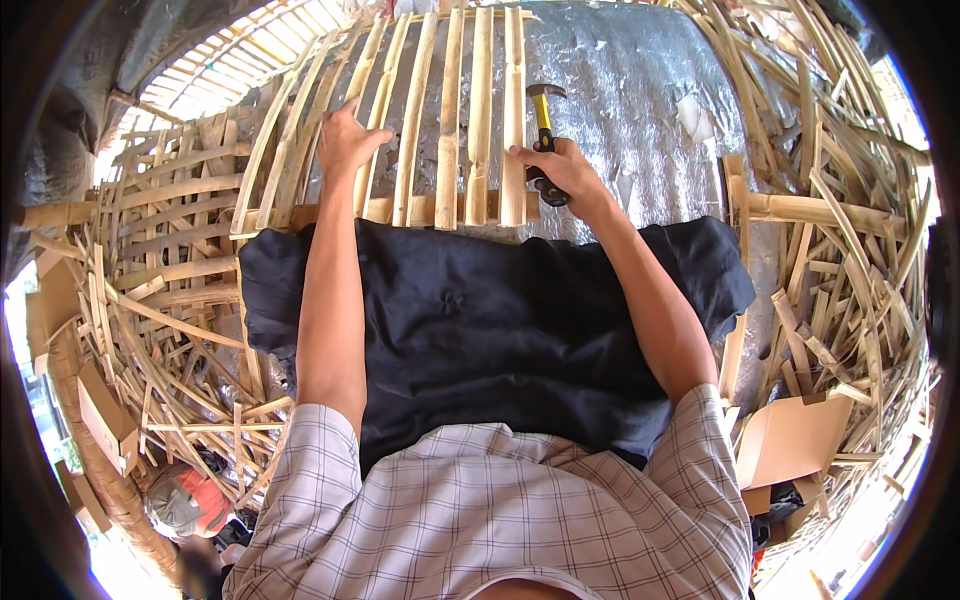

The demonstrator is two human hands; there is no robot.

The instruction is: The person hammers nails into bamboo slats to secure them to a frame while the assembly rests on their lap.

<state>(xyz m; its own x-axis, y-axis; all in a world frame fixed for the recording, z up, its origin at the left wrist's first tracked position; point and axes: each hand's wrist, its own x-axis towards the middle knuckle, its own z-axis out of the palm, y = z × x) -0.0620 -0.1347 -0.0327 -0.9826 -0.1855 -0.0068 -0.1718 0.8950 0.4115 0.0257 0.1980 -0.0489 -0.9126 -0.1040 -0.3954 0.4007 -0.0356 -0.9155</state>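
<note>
Head view looks down on a row of pale bamboo slats [440, 120] lying side by side on a silvery foil-covered surface [620, 90], their near ends resting across a bamboo crosspiece [425, 210]. The right hand [560, 170] sits at the right end of that crosspiece, its fingers curled shut around the handle of a hammer [545, 125] with a yellow and black grip; the metal head points away from the person, just right of the outermost slat, and the thumb side of the hand touches that slat's near end. The left hand [345, 140] rests farther along the crosspiece to the left, palm down on the slats, fingers spread and extended, pressing on them without closing around anything. Directly below the crosspiece, toward the person, a dark blue cloth [480, 330] covers the surface, and both bare forearms cross over it. Nearer still is the person's checked short-sleeved shirt [500, 510]. Left of the crosspiece stands a loose lattice of bamboo strips [170, 230], and right of it a tangled heap of bamboo offcuts [850, 200]. Lower right of the crosspiece, beyond the cloth, lies a cardboard box [795, 440].
</note>
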